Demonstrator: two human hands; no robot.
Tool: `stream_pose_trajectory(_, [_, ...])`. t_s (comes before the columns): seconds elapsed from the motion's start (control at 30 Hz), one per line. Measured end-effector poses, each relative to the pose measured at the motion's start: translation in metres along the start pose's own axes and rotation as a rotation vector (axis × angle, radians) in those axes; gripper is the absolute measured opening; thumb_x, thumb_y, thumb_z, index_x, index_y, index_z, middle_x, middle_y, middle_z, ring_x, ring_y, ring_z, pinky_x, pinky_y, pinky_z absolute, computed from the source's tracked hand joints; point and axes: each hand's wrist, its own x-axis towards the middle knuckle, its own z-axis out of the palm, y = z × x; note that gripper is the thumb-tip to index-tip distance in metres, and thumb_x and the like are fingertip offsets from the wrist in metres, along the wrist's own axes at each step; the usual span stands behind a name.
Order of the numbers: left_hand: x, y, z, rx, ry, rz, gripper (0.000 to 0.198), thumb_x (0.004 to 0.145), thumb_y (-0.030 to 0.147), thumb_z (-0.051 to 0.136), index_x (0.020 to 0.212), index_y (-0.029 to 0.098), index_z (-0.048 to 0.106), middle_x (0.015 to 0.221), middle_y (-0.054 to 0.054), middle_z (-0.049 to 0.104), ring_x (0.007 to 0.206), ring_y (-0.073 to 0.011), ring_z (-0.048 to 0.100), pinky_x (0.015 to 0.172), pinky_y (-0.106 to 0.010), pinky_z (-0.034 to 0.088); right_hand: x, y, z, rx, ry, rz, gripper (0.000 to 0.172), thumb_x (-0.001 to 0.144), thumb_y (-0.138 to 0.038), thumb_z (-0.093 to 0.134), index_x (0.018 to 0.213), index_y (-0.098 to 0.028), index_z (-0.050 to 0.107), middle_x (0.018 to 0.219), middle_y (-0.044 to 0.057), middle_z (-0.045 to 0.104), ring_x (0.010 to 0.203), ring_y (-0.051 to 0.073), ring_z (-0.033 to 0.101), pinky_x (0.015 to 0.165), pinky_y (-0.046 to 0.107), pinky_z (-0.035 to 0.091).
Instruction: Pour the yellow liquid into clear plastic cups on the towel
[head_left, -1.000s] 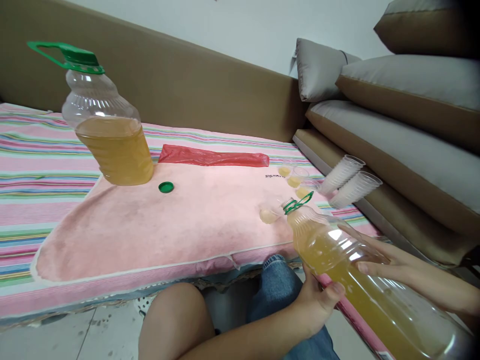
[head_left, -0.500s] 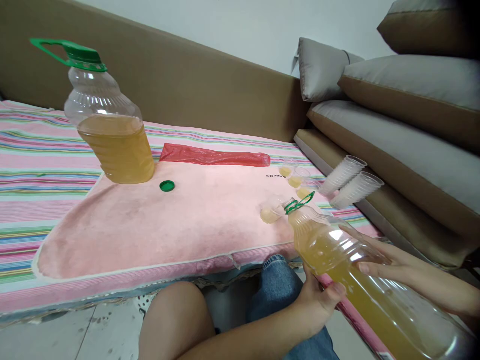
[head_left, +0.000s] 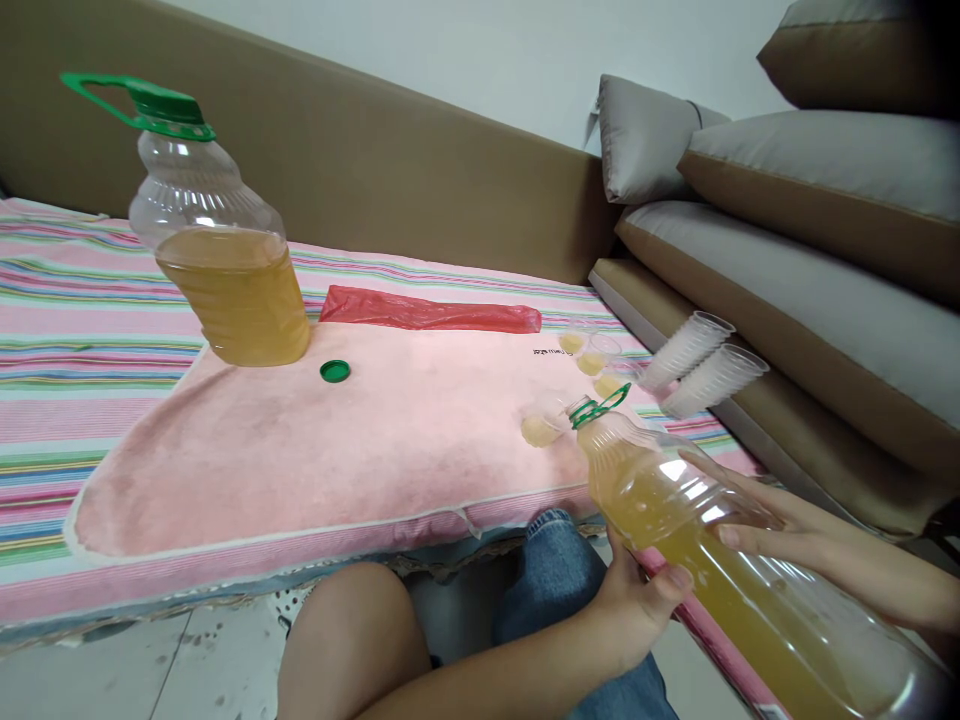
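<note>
A large clear plastic bottle (head_left: 720, 540) of yellowish liquid is tilted low, its uncapped neck pointing left. My left hand (head_left: 637, 600) grips its underside near the pink label, thumb in front. Over the bottle's upper side lies my right hand (head_left: 795, 540), fingers wrapped on the plastic. The bottle's mouth, with a green ring handle (head_left: 611, 402), is at the rim of a clear plastic cup (head_left: 541, 428) holding some liquid. Several more cups (head_left: 592, 363) with yellowish liquid stand in a row behind it.
Two stacks of clear cups (head_left: 686, 350) lean at the right beside piled cushions (head_left: 787, 250). A capped big bottle (head_left: 240, 295) stands at the left, with a green cap (head_left: 334, 371) lying nearby. A red plastic bag (head_left: 427, 310) stretches along the back of the pink mat (head_left: 300, 460).
</note>
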Motion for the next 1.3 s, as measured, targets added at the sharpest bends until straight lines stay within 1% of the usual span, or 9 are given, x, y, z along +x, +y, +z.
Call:
stream_pose_trajectory(0.23, [0.001, 0.002, 0.002, -0.012, 0.010, -0.012, 0.101, 0.056, 0.074, 0.075, 0.136, 0.022, 0.042, 0.135, -0.018, 0.055, 0.128, -0.0372, 0.051, 0.110, -0.054, 0.037, -0.001, -0.004, 0.002, 0.063, -0.009, -0.010, 0.090, 0.072, -0.062, 0.070, 0.151, -0.030, 0.039, 0.156, 0.000, 0.038, 0.145, 0.033, 0.032, 0.118, 0.044, 0.029])
stream_pose_trajectory(0.4, [0.000, 0.000, 0.000, -0.009, -0.001, 0.006, 0.097, 0.060, 0.072, 0.074, 0.136, 0.022, 0.042, 0.135, -0.017, 0.055, 0.129, -0.0360, 0.051, 0.111, -0.053, 0.037, 0.001, 0.003, 0.001, 0.043, -0.006, -0.005, 0.096, 0.071, -0.064, 0.069, 0.153, -0.029, 0.034, 0.159, 0.001, 0.033, 0.147, 0.032, 0.028, 0.119, 0.044, 0.028])
stream_pose_trajectory(0.5, [0.001, 0.000, 0.000, -0.004, 0.007, 0.002, 0.097, 0.058, 0.073, 0.074, 0.134, 0.022, 0.045, 0.132, -0.017, 0.056, 0.126, -0.0363, 0.052, 0.110, -0.054, 0.038, 0.002, 0.004, 0.000, 0.019, -0.006, -0.005, 0.096, 0.072, -0.065, 0.068, 0.154, -0.030, 0.033, 0.160, 0.000, 0.032, 0.147, 0.029, 0.027, 0.120, 0.042, 0.026])
stream_pose_trajectory(0.63, [0.001, -0.001, 0.000, -0.016, -0.001, 0.005, 0.096, 0.056, 0.074, 0.074, 0.133, 0.022, 0.046, 0.132, -0.017, 0.056, 0.125, -0.0374, 0.053, 0.108, -0.055, 0.039, 0.003, 0.004, 0.000, -0.003, 0.014, 0.002, 0.099, 0.068, -0.068, 0.069, 0.153, -0.031, 0.034, 0.159, 0.000, 0.034, 0.147, 0.031, 0.028, 0.120, 0.046, 0.024])
stream_pose_trajectory(0.73, [0.002, -0.003, -0.001, -0.026, -0.010, 0.015, 0.092, 0.060, 0.071, 0.075, 0.133, 0.023, 0.045, 0.133, -0.016, 0.055, 0.128, -0.0362, 0.052, 0.110, -0.054, 0.037, 0.003, 0.003, 0.001, 0.003, 0.041, -0.009, 0.094, 0.067, -0.068, 0.070, 0.149, -0.033, 0.042, 0.157, 0.002, 0.037, 0.146, 0.032, 0.029, 0.120, 0.048, 0.023])
stream_pose_trajectory(0.83, [0.003, -0.004, -0.003, -0.036, -0.012, 0.032, 0.088, 0.063, 0.068, 0.075, 0.133, 0.024, 0.045, 0.133, -0.016, 0.055, 0.128, -0.0346, 0.052, 0.112, -0.053, 0.036, 0.002, 0.000, 0.002, 0.057, 0.063, -0.031, 0.085, 0.067, -0.065, 0.072, 0.144, -0.036, 0.050, 0.155, 0.002, 0.039, 0.145, 0.033, 0.032, 0.118, 0.049, 0.027])
stream_pose_trajectory(1.0, [0.007, -0.003, -0.006, -0.055, -0.036, 0.054, 0.087, 0.063, 0.065, 0.077, 0.133, 0.024, 0.044, 0.133, -0.015, 0.055, 0.128, -0.0333, 0.052, 0.112, -0.054, 0.034, 0.001, -0.002, 0.004, 0.173, 0.060, -0.069, 0.078, 0.069, -0.059, 0.075, 0.141, -0.042, 0.051, 0.155, 0.001, 0.040, 0.142, 0.033, 0.035, 0.113, 0.048, 0.035])
stream_pose_trajectory(1.13, [0.011, 0.004, -0.006, -0.115, -0.058, 0.040, 0.090, 0.061, 0.057, 0.083, 0.135, 0.026, 0.041, 0.133, -0.015, 0.056, 0.124, -0.0333, 0.056, 0.111, -0.056, 0.036, 0.001, 0.006, 0.003, 0.182, 0.108, -0.094, 0.080, 0.070, -0.057, 0.075, 0.144, -0.043, 0.047, 0.155, 0.000, 0.041, 0.143, 0.031, 0.036, 0.113, 0.047, 0.035])
stream_pose_trajectory(1.3, [0.015, 0.028, -0.006, -0.039, -0.097, 0.060, 0.091, 0.056, 0.052, 0.087, 0.132, 0.024, 0.045, 0.134, -0.015, 0.057, 0.129, -0.0358, 0.052, 0.110, -0.054, 0.037, -0.005, 0.013, 0.004, 0.167, 0.229, -0.173, 0.087, 0.068, -0.058, 0.075, 0.147, -0.042, 0.043, 0.158, 0.002, 0.038, 0.144, 0.035, 0.032, 0.111, 0.052, 0.036])
